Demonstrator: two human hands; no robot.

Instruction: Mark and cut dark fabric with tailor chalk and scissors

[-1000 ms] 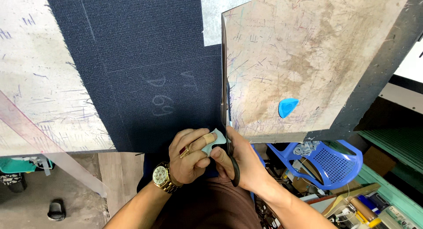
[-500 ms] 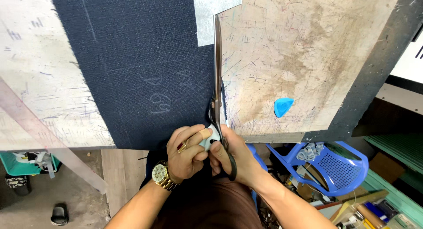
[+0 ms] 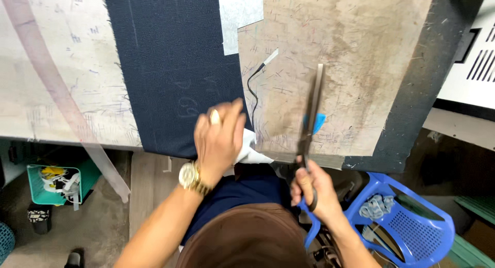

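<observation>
Right hand [image 3: 313, 191] at five o'clock clenching scissors [image 3: 309, 124], blades shut, pointing twelve; left hand [image 3: 219, 140] flat on navy fabric [image 3: 175, 67], gripping nothing.

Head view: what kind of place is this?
Most likely a tailoring or garment-cutting workshop. A length of dark navy fabric with chalk marks lies on a scuffed, pen-marked cutting table; the right hand holds long shears, and a blue piece of tailor's chalk sits on the table.
</observation>
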